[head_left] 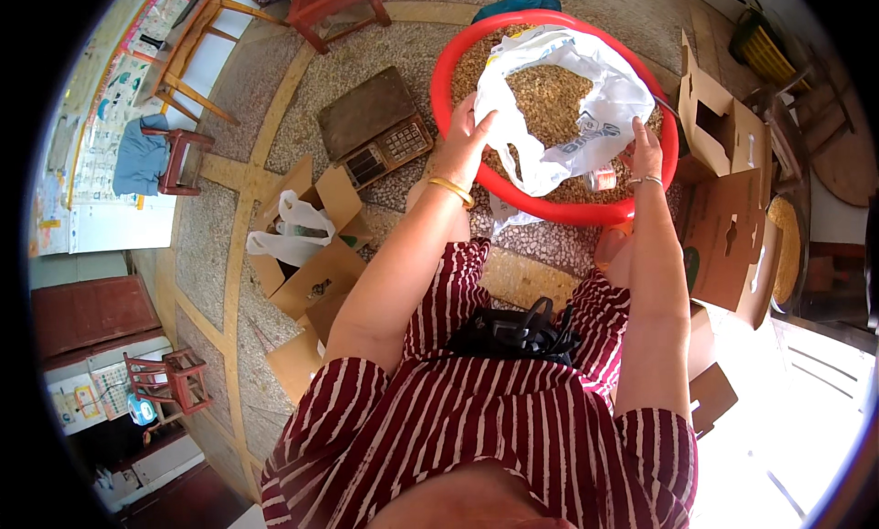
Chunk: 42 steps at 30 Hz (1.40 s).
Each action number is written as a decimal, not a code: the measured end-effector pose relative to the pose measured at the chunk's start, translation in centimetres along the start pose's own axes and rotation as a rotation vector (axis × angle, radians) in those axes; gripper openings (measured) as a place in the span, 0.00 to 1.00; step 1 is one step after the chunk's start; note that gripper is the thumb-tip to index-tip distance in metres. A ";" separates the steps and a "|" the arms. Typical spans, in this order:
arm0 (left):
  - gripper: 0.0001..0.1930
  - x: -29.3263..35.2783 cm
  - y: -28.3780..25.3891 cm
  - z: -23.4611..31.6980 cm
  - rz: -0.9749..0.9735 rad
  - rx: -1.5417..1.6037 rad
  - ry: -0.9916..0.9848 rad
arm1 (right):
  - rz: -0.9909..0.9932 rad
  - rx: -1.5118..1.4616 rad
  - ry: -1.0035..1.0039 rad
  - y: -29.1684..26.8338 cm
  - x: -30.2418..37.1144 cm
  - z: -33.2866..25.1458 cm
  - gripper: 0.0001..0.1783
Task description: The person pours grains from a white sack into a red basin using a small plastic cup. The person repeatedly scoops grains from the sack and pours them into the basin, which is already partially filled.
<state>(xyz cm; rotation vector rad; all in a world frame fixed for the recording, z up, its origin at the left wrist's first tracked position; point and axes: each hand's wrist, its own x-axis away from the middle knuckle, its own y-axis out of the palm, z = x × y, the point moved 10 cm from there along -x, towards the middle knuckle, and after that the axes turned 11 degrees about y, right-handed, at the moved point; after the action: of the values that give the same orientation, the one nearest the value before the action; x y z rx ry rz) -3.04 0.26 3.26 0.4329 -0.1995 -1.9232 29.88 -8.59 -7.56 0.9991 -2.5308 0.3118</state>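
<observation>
A white plastic bag [618,80] is spread over a large red basin [441,80], its mouth wide apart. Loose, light-brown, grain-like pieces [549,94] fill the basin and show within the bag's ring; whether some lie inside the bag I cannot tell. My left hand [469,137] grips the bag's left edge, thumb on top, above the basin's rim. On the opposite side my right hand [645,149] is closed on the bag's right edge, its fingers partly hidden. Close to that hand, a small pack with a red-and-white label [600,178] sits at the basin's near side.
Left of the basin stands a scale [380,130] with a keypad. Opened cardboard boxes [320,272] lie nearer, one holding a white bag [293,229]. More cardboard boxes [728,227] stand at the right. Wooden stools [339,7] are at the far left, and a dark pouch [513,332] rests on my lap.
</observation>
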 end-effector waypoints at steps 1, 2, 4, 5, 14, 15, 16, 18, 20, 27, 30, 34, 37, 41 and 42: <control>0.34 -0.3 0.2 0.2 0.013 -0.001 0.045 | -0.004 -0.047 0.023 0.3 -0.1 0.2 0.26; 0.34 -0.6 0.4 0.0 0.013 -0.035 0.049 | -0.012 -0.082 0.047 0.5 -0.8 0.6 0.22; 0.34 -1.1 0.4 -0.7 0.011 -0.102 0.055 | -0.060 -0.171 0.060 1.6 -1.0 0.8 0.19; 0.34 -1.3 0.3 -1.0 0.012 -0.140 0.058 | -0.089 -0.217 0.069 2.7 -0.6 0.5 0.17; 0.22 -1.1 -3.6 -3.4 0.190 0.262 -0.065 | -0.201 -0.450 0.036 5.1 2.6 -3.0 0.08; 0.17 -1.6 -2.3 -1.6 0.243 0.326 -0.012 | -0.240 -0.506 -0.003 4.6 2.2 -3.2 0.08; 0.14 -1.7 -3.5 -1.7 0.293 0.308 0.001 | -0.231 -0.587 -0.008 4.5 2.5 -3.7 0.07; 0.10 -2.3 -5.7 -1.5 0.345 0.260 0.061 | -0.267 -0.726 -0.065 4.4 2.8 -4.8 0.06; 0.14 -2.7 -6.7 -1.6 0.400 0.369 0.058 | -0.278 -0.790 -0.093 4.3 3.7 -5.9 0.06; 0.14 -2.6 -6.0 -2.0 0.378 0.309 0.015 | -0.252 -0.388 -0.075 3.8 2.4 -4.4 0.12; 0.11 -2.4 -4.3 -1.4 0.368 0.302 -0.020 | -0.122 -0.250 -0.193 3.4 2.8 -5.4 0.11; 0.14 -2.5 -5.0 -3.6 0.309 0.322 -0.087 | -0.144 -0.219 -0.195 4.3 3.7 -5.6 0.09; 0.18 -2.5 -3.4 -4.5 0.242 0.378 -0.169 | -0.228 -0.190 -0.216 6.1 5.0 -5.6 0.07; 0.15 -2.2 0.3 -4.8 0.109 0.413 -0.256 | -0.450 0.032 -0.333 10.2 7.7 -3.9 0.10; 0.15 -2.3 1.0 -5.2 0.009 0.367 -0.237 | -0.526 0.063 -0.369 11.2 8.8 -3.7 0.12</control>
<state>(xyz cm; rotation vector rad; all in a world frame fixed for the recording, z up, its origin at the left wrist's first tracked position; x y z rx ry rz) 0.60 2.31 -0.70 0.4422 -0.7159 -1.9293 17.32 -4.53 -1.05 1.8329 -2.4431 0.0528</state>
